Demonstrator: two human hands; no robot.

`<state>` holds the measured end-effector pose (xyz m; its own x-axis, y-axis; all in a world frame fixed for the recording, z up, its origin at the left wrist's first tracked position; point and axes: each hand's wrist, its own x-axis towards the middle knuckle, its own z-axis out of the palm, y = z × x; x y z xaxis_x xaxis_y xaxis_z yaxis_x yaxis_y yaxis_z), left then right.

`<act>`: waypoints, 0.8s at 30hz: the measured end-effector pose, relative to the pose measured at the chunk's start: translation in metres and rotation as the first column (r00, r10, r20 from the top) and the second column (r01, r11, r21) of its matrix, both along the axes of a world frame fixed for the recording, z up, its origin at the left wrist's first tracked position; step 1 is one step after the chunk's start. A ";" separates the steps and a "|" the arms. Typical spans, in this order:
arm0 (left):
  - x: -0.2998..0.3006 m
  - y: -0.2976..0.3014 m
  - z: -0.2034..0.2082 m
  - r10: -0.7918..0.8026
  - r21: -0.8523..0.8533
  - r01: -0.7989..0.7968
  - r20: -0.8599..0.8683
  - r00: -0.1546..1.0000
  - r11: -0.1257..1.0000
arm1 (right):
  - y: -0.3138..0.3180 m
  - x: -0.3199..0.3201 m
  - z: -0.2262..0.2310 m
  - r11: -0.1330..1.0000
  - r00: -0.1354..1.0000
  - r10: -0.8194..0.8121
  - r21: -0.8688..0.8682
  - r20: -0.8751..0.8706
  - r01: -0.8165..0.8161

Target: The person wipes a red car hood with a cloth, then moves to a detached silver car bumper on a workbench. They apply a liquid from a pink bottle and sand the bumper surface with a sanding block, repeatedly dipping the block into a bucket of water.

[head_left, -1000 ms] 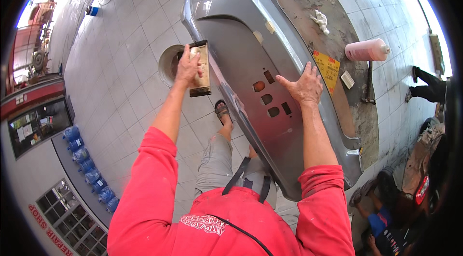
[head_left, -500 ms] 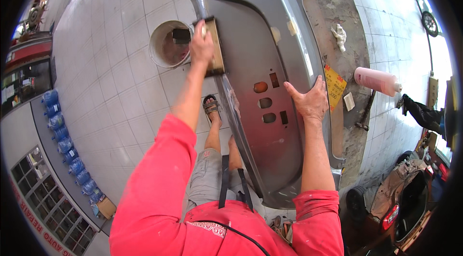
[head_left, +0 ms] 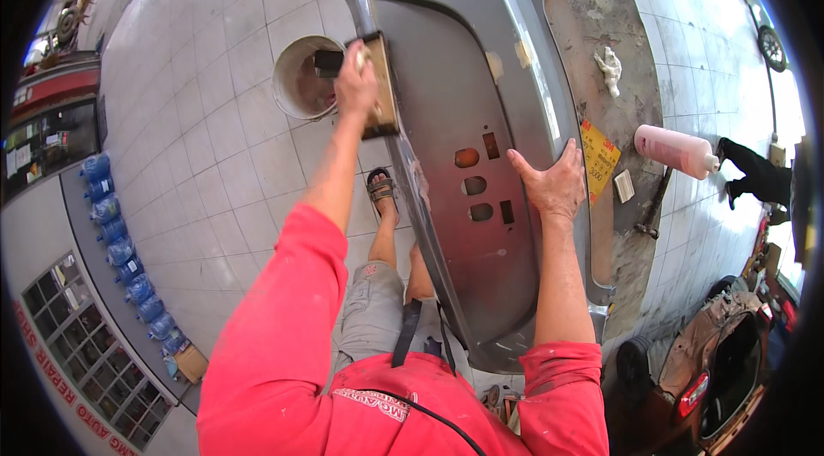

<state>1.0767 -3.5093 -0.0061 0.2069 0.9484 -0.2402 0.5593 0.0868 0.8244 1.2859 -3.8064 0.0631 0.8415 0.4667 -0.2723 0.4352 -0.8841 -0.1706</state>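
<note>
at the left of the frame, a pale bucket (head_left: 287, 82) stood on the tiles. just right of it, the left hand (head_left: 356, 85) was closed around a flat block (head_left: 384, 102) at upper centre. the block overlapped the left edge of a grey car panel (head_left: 438, 52), its long axis running roughly along that edge; the left hand was the nearer one to it. the panel filled the centre, stretching from top to lower centre and lying right of the grip. the right hand (head_left: 554, 181), fingers spread, rested on the panel's right side, clasping nothing.
</note>
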 end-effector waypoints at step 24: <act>0.022 0.040 -0.013 -0.035 -0.075 0.058 0.275 0.961 0.995 | 0.004 0.001 0.006 1.000 0.999 -0.017 0.007 -0.042 0.017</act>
<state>1.0992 -3.4695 -0.0188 0.3191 0.9157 -0.2444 0.3187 0.1392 0.9376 1.2867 -3.8021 0.0687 0.8372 0.4545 -0.3042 0.4124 -0.8900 -0.1946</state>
